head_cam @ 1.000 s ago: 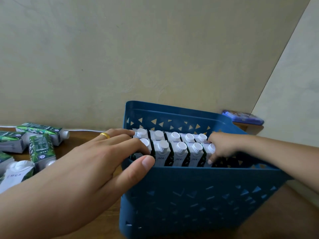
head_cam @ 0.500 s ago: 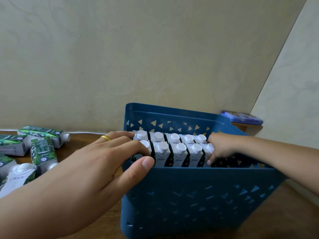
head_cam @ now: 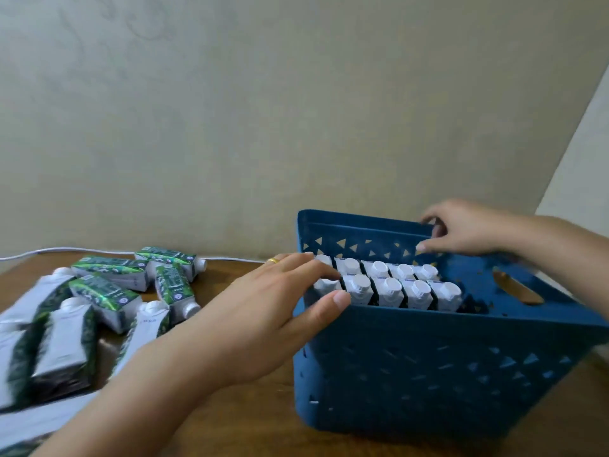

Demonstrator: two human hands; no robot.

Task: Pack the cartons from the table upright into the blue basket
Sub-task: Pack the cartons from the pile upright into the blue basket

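Note:
The blue basket (head_cam: 428, 374) stands on the wooden table at the right. Two rows of upright white-capped cartons (head_cam: 389, 288) fill its left part, and its right part shows bare floor. My left hand (head_cam: 263, 311) lies with straight fingers over the leftmost cartons, the thumb against the basket's near rim. My right hand (head_cam: 468, 232) grips the far rim at the back right corner, fingers curled over the edge. Several green and white cartons (head_cam: 105, 291) lie on their sides on the table to the left.
A white cable (head_cam: 66, 250) runs along the table's back edge against the beige wall. Bare wooden table (head_cam: 230, 423) shows in front between the lying cartons and the basket. A handle slot (head_cam: 517, 288) opens in the basket's right wall.
My right hand left the right end of the carton rows and rose to the basket's far rim. The view swung left, showing more lying cartons. My left hand stayed on the cartons.

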